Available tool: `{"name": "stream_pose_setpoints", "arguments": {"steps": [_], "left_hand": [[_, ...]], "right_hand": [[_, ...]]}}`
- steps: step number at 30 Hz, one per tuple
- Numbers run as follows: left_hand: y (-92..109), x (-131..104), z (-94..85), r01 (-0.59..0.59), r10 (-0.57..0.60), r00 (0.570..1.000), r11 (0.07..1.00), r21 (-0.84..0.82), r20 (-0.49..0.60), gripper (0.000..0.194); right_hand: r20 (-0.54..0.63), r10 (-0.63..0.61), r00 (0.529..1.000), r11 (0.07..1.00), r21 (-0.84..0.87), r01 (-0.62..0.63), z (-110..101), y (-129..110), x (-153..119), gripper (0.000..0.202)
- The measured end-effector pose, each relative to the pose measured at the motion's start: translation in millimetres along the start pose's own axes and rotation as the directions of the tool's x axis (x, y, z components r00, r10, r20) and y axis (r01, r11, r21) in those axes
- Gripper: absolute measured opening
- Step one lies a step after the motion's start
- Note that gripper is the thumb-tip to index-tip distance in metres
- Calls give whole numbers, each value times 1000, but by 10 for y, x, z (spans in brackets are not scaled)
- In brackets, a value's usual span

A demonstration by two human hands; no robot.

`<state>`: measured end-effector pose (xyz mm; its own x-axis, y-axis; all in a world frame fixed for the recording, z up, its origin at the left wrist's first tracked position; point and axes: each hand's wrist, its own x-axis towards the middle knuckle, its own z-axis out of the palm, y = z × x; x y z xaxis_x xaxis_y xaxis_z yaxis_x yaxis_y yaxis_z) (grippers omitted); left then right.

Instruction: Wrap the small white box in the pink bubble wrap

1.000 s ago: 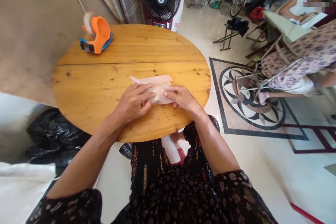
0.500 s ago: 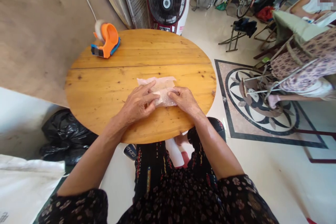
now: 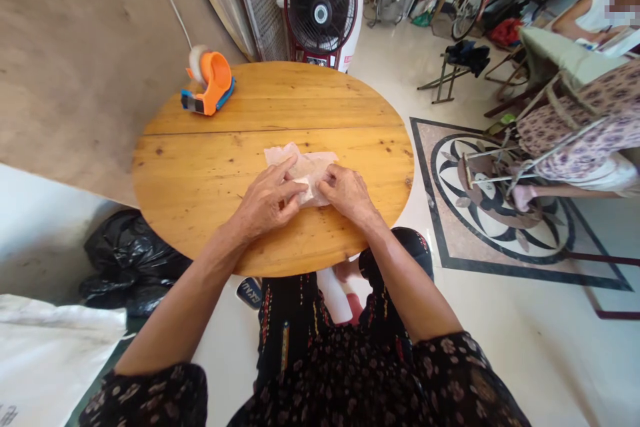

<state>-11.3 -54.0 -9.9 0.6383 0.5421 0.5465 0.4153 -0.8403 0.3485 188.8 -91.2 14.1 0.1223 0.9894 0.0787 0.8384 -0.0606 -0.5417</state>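
A thin, pale pink sheet (image 3: 316,163), wrinkled and partly folded, lies on the round wooden table (image 3: 210,167) close to its near side. My left hand (image 3: 270,199) rests on the sheet's left part with its fingers spread. On the right part, my right hand (image 3: 347,192) has its fingertips bent together on the sheet, pinching its edge. Whether anything is inside the folds cannot be made out.
An orange and blue tape dispenser (image 3: 213,83) stands at the table's back left edge. Behind the table is a dark red fan (image 3: 320,13). Black bags (image 3: 135,247) lie on the floor at left. A person in patterned clothes (image 3: 580,113) sits at right.
My right fingers have curled in more on the sheet, and its upper edge looks more raised and crumpled. The whole view has shifted slightly.
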Motion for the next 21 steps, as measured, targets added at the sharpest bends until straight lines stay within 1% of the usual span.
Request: {"name": "stream_pose_setpoints", "arguments": {"steps": [3,6,12,17,21], "left_hand": [[20,16,-11,-10,10,1000,1000,-2,-8,21],[32,30,-20,-20,20,1000,1000,6,-16,22],[35,36,-21,-33,33,999,999,28,-15,22],[28,31,-8,-48,48,999,999,6,-20,27],[17,33,-16,-62,62,998,998,-11,-30,29]], "right_hand": [[-5,-13,1000,1000,1,13,11,-40,-2,4],[-13,-29,1000,999,15,29,21,-65,-26,6],[-26,-67,997,990,121,69,4,-132,-70,5],[-47,-109,993,974,194,116,-29,-195,-87,8],[-51,-158,986,961,224,166,-36,-236,-109,17]]}}
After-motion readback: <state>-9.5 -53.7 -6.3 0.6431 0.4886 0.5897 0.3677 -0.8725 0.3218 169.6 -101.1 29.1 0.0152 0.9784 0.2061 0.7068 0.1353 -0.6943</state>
